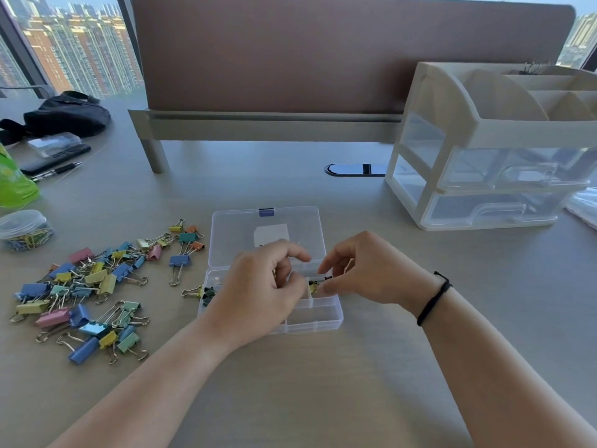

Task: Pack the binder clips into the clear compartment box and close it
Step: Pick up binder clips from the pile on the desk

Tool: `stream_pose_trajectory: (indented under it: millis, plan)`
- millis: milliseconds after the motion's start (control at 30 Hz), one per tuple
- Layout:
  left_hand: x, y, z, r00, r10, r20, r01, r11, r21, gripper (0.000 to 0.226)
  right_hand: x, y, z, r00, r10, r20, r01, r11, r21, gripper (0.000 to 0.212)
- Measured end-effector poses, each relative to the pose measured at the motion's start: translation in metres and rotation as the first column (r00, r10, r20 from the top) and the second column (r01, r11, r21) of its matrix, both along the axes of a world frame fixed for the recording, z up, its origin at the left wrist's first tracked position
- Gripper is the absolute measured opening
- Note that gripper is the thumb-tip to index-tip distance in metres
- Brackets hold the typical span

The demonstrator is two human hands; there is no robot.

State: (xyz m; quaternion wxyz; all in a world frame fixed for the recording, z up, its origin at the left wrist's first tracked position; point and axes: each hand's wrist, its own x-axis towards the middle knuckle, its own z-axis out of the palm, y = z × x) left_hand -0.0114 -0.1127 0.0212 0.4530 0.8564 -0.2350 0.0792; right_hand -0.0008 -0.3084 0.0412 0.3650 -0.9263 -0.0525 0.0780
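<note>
Clear plastic compartment box [326, 313] sits open on the bench [290, 383] in front of the person, its lid [232, 231] folded back flat with a blue latch [266, 212] at the far edge. Both hands are over the tray. The right hand [361, 270] pinches a small yellow binder clip [312, 286] between thumb and forefinger, above the dividers at the tray's middle; whether the clip touches the tray cannot be told. The left hand [261, 292] covers the left half of the tray, fingers curled; what it has hold of, if anything, cannot be told. A thin black band [434, 297] circles the right wrist.

One dark green clip [206, 292] lies at the tray's left wall, wire handles pointing left; whether it is inside or just outside cannot be told. The loose pile of binder clips [87, 292], in blue, yellow, pink, green and orange, is spread on the bench left of the box.

Further left stand a round clear tub of paper clips [24, 229], a green packet [13, 185], a black pen [56, 171] and a black bag [64, 116]. A cream drawer organiser [484, 140] stands at the right rear, before a brown partition [323, 53].
</note>
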Motion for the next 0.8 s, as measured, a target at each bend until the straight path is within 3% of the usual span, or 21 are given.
stream_pose_trajectory:
  millis: [167, 267, 433, 567, 800]
  plan:
    - [0.006, 0.005, 0.005, 0.973, -0.075, -0.217, 0.006, 0.953, -0.304, 0.029, -0.004, -0.013, 0.008, 0.975, -0.156, 0.159, 0.127, 0.975, 0.180, 0.007]
    - [0.008, 0.009, 0.008, 0.949, -0.144, -0.281, 0.024, 0.920, -0.392, 0.025, -0.009, -0.010, 0.014, 0.952, -0.163, 0.260, 0.080, 0.950, 0.301, 0.012]
    - [0.004, 0.002, 0.003, 0.937, -0.173, -0.303, 0.069, 0.943, -0.325, 0.028, -0.024, 0.013, 0.015, 0.960, 0.098, 0.264, -0.166, 0.954, 0.250, 0.018]
    - [0.004, 0.003, 0.001, 0.951, -0.158, -0.266, 0.100, 0.970, -0.220, 0.024, -0.023, 0.016, 0.010, 0.941, 0.070, 0.330, -0.132, 0.976, 0.170, 0.014]
    - [0.001, -0.001, 0.001, 0.955, -0.148, -0.257, 0.101, 0.977, -0.186, 0.027, -0.022, 0.012, 0.014, 0.958, 0.013, 0.287, -0.092, 0.960, 0.264, 0.004]
